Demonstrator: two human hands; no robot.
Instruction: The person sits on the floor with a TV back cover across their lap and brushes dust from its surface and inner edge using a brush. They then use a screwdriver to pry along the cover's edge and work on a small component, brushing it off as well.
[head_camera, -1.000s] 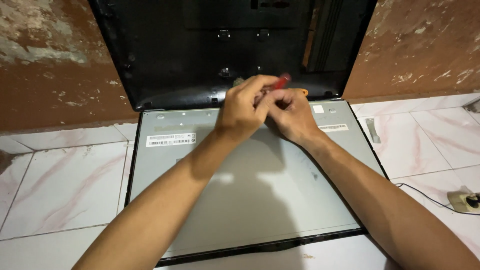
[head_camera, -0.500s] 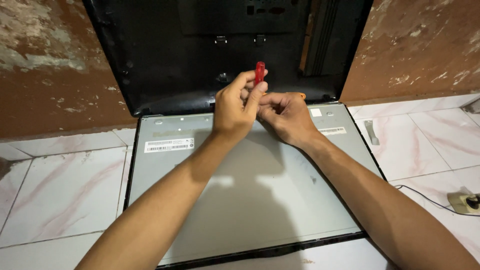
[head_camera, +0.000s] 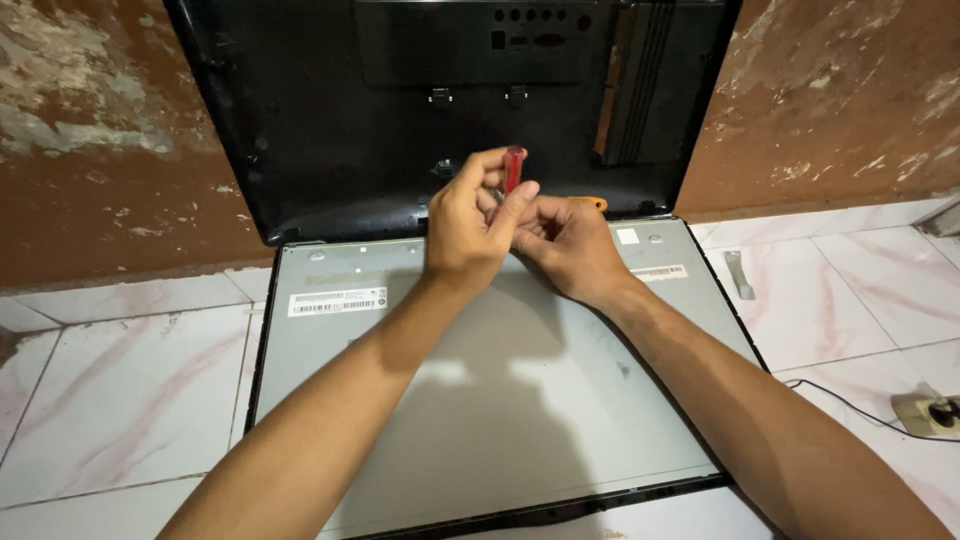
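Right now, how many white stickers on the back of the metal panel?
3: a barcode sticker near the panel's upper left, a second barcode sticker at upper right, and a small blank square above it. The hands could be hiding more in the middle.

My left hand (head_camera: 478, 222) grips a small red-handled tool (head_camera: 513, 168) upright between thumb and fingers, its red end poking up above my knuckles. My right hand (head_camera: 568, 248) is curled just beside it, fingertips meeting the left hand's, with an orange piece (head_camera: 591, 203) showing behind it. Both hands hover over the top edge of a grey metal panel back (head_camera: 480, 400) lying flat on the marbled white floor tiles (head_camera: 110, 390). A black plastic rear cover (head_camera: 330, 110) leans against the brown wall (head_camera: 90, 150). A small metal bracket (head_camera: 738, 274) lies on the tiles to the right.
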